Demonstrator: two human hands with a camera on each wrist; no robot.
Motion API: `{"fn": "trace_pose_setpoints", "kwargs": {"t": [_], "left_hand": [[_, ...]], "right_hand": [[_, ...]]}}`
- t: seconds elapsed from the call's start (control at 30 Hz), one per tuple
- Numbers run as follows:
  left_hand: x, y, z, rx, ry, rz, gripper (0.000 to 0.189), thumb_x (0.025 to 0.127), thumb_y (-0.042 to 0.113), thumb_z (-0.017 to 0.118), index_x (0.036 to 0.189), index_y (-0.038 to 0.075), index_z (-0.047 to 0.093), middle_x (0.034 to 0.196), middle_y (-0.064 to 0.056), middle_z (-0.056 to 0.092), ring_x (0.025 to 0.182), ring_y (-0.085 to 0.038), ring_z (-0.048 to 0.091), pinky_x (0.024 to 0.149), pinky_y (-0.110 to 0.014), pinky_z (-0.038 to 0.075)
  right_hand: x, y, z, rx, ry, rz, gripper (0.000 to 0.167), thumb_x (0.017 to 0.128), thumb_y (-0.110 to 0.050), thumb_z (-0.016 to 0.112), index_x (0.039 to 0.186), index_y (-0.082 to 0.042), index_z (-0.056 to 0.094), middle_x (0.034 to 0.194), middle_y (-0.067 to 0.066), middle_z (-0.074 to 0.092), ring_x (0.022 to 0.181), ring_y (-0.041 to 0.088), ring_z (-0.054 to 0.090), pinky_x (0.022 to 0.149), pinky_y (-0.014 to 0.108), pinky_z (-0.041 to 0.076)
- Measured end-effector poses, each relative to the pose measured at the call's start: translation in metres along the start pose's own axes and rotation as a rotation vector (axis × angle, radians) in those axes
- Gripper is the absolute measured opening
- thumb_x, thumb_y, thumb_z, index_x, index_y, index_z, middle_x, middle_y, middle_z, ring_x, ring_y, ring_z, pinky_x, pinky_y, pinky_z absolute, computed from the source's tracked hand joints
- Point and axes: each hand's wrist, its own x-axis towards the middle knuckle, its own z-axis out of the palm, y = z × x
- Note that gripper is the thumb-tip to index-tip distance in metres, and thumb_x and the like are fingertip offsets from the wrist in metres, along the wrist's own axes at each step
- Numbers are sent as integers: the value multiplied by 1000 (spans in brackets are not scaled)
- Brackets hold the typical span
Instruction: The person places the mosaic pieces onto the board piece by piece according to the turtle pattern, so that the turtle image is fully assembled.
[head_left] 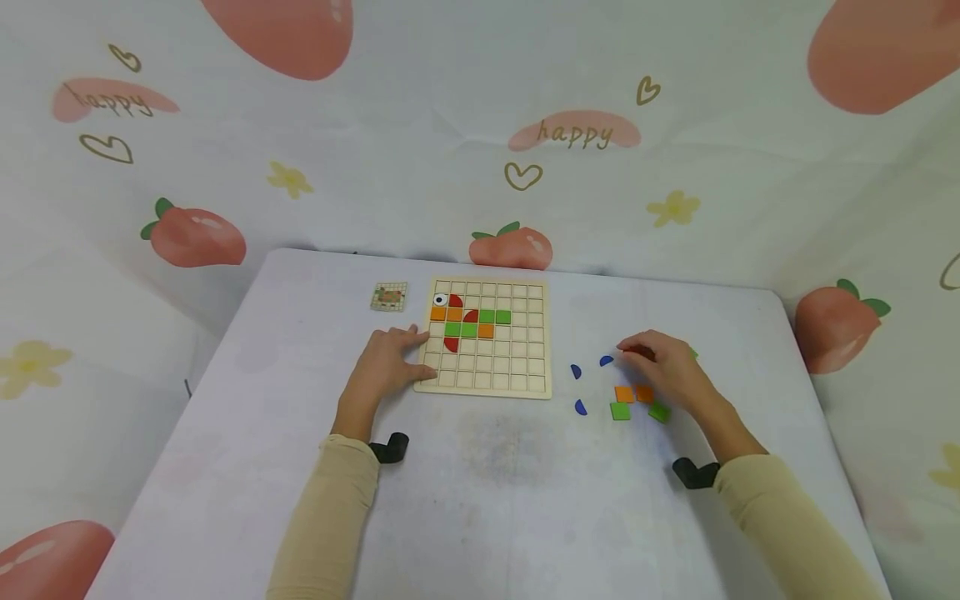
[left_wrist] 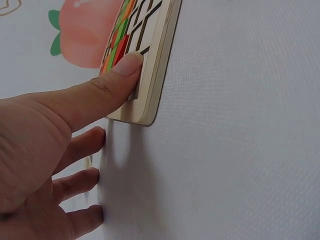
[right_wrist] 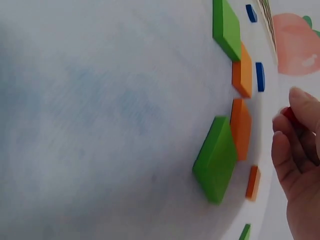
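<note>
Gridded board [head_left: 520,361], three blue half-discs [head_left: 581,407], one pinched red piece [right_wrist: 289,114]

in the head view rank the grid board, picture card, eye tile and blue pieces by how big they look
1. Grid board
2. Picture card
3. Eye tile
4. Blue pieces: all three look too alike to rank

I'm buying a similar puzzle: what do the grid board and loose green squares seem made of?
The grid board looks like pale, matte wood, judging by its plain beige edge. The loose green squares could be painted wood or plastic: smooth, evenly coloured, no grain visible.
</note>
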Motion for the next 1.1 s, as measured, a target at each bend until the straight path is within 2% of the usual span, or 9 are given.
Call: {"fn": "trace_pose_setpoints", "kwargs": {"t": [0.1, 0.17, 0.3, 0.5, 0.6, 0.77, 0.83, 1.03, 1.1], "left_hand": [[0, 0, 0, 3, 1, -2, 78, 80, 38, 86, 150, 22, 53, 164, -3, 40, 148, -39, 34, 124, -56, 32], [0, 0, 0, 4, 0, -3, 79, 80, 39, 86, 150, 22, 53, 164, -3, 40, 148, -39, 34, 124, -56, 32], [-1, 1, -1, 3, -1, -6, 79, 80, 39, 86, 150, 22, 53, 164, -4, 40, 149, -39, 33, 124, -56, 31], [-2, 0, -1, -4, 0, -6, 79, 80, 38, 86, 150, 22, 53, 164, -4, 40, 149, -39, 33, 124, -55, 31], [-2, 1, -1, -4, -2, -4, 79, 80, 38, 86, 150, 23, 53, 164, -4, 40, 149, -40, 32, 125, -56, 30], [-1, 2, -1, 0, -3, -8, 79, 80, 38, 86, 150, 23, 53, 164, -3, 40, 150, -39, 31, 125, -56, 29], [-1, 2, -1, -1, 0, -10, 79, 80, 38, 86, 150, 23, 53, 164, -3, 40, 149, -39, 32, 125, -55, 30], [-1, 3, -1, 5, -2, -17, 79, 80, 38, 87, 150, 23, 52, 164, -4, 41, 147, -39, 34, 124, -55, 31], [-1, 4, -1, 5, -2, -22, 79, 80, 38, 87, 150, 24, 53, 164, -4, 41, 148, -39, 34, 124, -55, 31]], "right_hand": [[5, -6, 3, 6, -18, 18, 30, 98, -15, 69, 128, -10, 66, 114, 11, 72, 97, 24, 64, 84, 24, 58], [10, -9, 5, 24, -26, 48, 35, 98, -17, 69, 131, -10, 61, 111, 13, 72, 93, 25, 63, 79, 21, 57], [21, -15, 8, 64, -11, 92, 35, 96, -23, 72, 126, -12, 57, 107, 13, 73, 90, 25, 64, 73, 18, 53], [36, -22, 16, 116, -32, 114, 35, 99, -22, 68, 133, -16, 63, 117, 13, 72, 100, 27, 65, 87, 31, 59], [43, -26, 20, 136, -58, 119, 32, 99, -19, 66, 131, -14, 67, 121, 13, 72, 103, 28, 64, 93, 40, 59], [57, -37, 28, 145, -69, 108, 21, 99, -21, 66, 118, -13, 72, 115, 9, 74, 97, 25, 62, 85, 32, 56], [62, -42, 32, 153, -59, 97, 21, 100, -22, 66, 117, -13, 73, 114, 9, 75, 96, 24, 63, 83, 29, 54], [78, -59, 45, 208, -26, 102, 24, 100, -22, 65, 120, -11, 72, 119, 11, 73, 105, 25, 62, 94, 36, 54], [83, -65, 49, 227, -21, 120, 25, 100, -23, 65, 121, -10, 72, 119, 11, 73, 105, 26, 61, 93, 37, 53]]}}
